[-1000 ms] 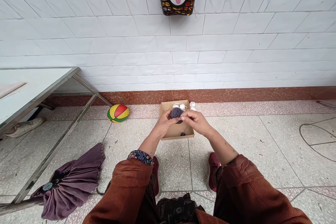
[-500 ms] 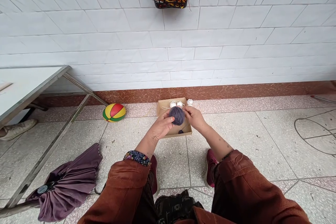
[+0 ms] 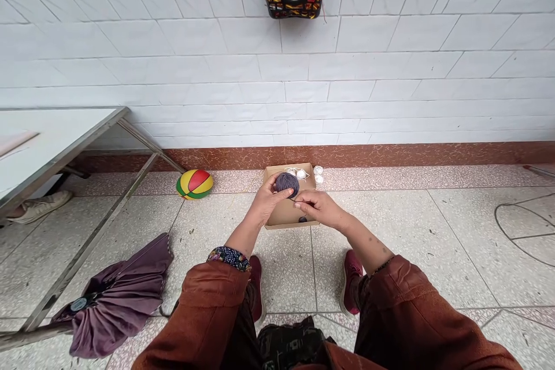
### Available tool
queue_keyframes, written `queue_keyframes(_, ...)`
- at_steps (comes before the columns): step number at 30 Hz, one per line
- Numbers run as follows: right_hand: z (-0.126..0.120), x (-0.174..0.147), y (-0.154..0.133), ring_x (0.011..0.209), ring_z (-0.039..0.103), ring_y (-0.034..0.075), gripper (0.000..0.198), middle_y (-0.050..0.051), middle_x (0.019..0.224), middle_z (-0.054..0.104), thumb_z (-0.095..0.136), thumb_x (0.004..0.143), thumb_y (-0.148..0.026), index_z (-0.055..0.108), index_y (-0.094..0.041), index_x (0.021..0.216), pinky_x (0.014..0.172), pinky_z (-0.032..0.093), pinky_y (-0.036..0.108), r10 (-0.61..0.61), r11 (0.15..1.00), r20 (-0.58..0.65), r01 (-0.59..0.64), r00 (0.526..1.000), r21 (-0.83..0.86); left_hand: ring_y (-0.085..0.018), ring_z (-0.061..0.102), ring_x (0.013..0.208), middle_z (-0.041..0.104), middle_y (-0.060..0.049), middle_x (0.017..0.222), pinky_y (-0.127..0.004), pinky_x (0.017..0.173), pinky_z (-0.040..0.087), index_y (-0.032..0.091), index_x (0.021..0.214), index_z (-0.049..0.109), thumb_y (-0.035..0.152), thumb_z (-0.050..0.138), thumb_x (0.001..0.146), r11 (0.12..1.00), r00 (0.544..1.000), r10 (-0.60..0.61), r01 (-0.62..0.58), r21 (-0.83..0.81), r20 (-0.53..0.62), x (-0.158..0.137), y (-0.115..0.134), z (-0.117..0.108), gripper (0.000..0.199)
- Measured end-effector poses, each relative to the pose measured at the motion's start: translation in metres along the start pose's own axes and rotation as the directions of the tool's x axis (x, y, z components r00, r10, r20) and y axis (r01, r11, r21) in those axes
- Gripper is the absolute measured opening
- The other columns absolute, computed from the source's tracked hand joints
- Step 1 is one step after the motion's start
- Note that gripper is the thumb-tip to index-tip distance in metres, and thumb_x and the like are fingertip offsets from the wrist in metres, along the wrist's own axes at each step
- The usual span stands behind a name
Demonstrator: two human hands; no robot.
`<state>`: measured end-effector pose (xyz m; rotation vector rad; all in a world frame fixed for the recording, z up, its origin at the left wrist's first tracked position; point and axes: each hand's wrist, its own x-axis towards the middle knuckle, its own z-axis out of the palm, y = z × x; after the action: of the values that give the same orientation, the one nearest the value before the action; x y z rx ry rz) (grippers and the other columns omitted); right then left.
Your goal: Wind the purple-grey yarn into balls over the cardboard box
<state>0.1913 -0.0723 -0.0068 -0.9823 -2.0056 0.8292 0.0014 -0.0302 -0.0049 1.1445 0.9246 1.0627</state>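
Observation:
My left hand (image 3: pixel 265 202) is closed around a purple-grey ball of yarn (image 3: pixel 287 184), thumb in front. Just right of the ball, my right hand (image 3: pixel 319 208) pinches a strand of the same dark yarn. Below both hands an open cardboard box (image 3: pixel 277 219) rests on the floor. Inside it are white yarn balls (image 3: pixel 300 174) at the back, partly hidden, and a small dark yarn ball (image 3: pixel 302 219) near the front edge. Two more white balls (image 3: pixel 318 174) lie outside the box, against its right side.
A yellow, red and green ball (image 3: pixel 195 184) lies left of the box. A folded purple umbrella (image 3: pixel 124 300) is by the metal-legged table (image 3: pixel 78 144). Another person's shoe (image 3: pixel 41 208) shows under it. A black basket (image 3: pixel 295 8) hangs on the wall; a wire frame (image 3: pixel 526 231) is at right.
My right hand has moved down, away from the top of the yarn ball, drawing the strand. The ball has turned in my left hand. The view has shifted slightly.

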Motion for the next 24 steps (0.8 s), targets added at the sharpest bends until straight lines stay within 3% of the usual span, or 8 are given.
queue_keyframes(3, -0.011, 0.003, -0.008, 0.066, 0.055, 0.014, 0.020, 0.000, 0.074, 0.062, 0.056, 0.094, -0.036, 0.067, -0.020, 0.087, 0.063, 0.045, 0.025, 0.044, 0.997, -0.112, -0.036, 0.993, 0.071, -0.026, 0.057, 0.114, 0.067, -0.007, 0.116, -0.040, 0.102, 0.040, 0.021, 0.119, 0.065, 0.031, 0.082, 0.069, 0.997, 0.995, -0.029, 0.023, 0.069, 0.092, -0.003, 0.001, 0.000, 0.054)
queue_keyframes(8, -0.021, 0.009, -0.002, 0.075, 0.058, 0.017, 0.021, 0.003, 0.079, 0.064, 0.059, 0.093, -0.037, 0.065, -0.021, 0.081, 0.073, 0.047, 0.030, 0.030, 0.999, -0.316, -0.016, 0.948, 0.047, -0.028, 0.053, 0.122, 0.061, -0.008, 0.131, -0.043, 0.106, 0.037, 0.026, 0.128, 0.062, 0.030, 0.079, 0.073, 0.995, 0.950, -0.077, 0.054, 0.083, 0.303, -0.012, 0.002, 0.007, 0.058)
queue_keyframes(15, -0.012, 0.012, 0.023, 0.075, 0.059, 0.018, 0.020, 0.003, 0.079, 0.065, 0.060, 0.091, -0.037, 0.065, -0.022, 0.078, 0.072, 0.047, 0.030, 0.094, 0.995, -0.417, -0.092, 0.904, 0.025, -0.027, 0.053, 0.121, 0.062, -0.008, 0.125, -0.038, 0.098, 0.041, 0.029, 0.136, 0.053, 0.026, 0.079, 0.073, 0.988, 0.887, -0.077, 0.129, -0.084, 0.456, -0.018, 0.004, 0.017, 0.069)
queue_keyframes(20, -0.004, 0.010, 0.034, 0.073, 0.059, 0.018, 0.022, 0.003, 0.079, 0.064, 0.054, 0.093, -0.035, 0.063, -0.021, 0.079, 0.069, 0.045, 0.028, 0.181, 0.980, -0.425, -0.197, 0.887, 0.007, -0.027, 0.053, 0.122, 0.060, -0.010, 0.130, -0.038, 0.100, 0.040, 0.024, 0.132, 0.058, 0.028, 0.080, 0.072, 0.959, 0.909, -0.056, 0.164, -0.231, 0.413, -0.018, 0.006, 0.023, 0.064)
queue_keyframes(24, 0.004, 0.005, 0.039, 0.075, 0.059, 0.018, 0.017, 0.003, 0.082, 0.065, 0.049, 0.095, -0.029, 0.063, -0.021, 0.089, 0.068, 0.044, 0.027, 0.223, 0.963, -0.326, -0.259, 0.919, -0.073, -0.028, 0.057, 0.118, 0.065, -0.011, 0.121, -0.041, 0.103, 0.039, 0.018, 0.116, 0.065, 0.031, 0.081, 0.070, 0.938, 0.958, -0.041, 0.134, -0.319, 0.283, -0.011, 0.004, 0.022, 0.051)
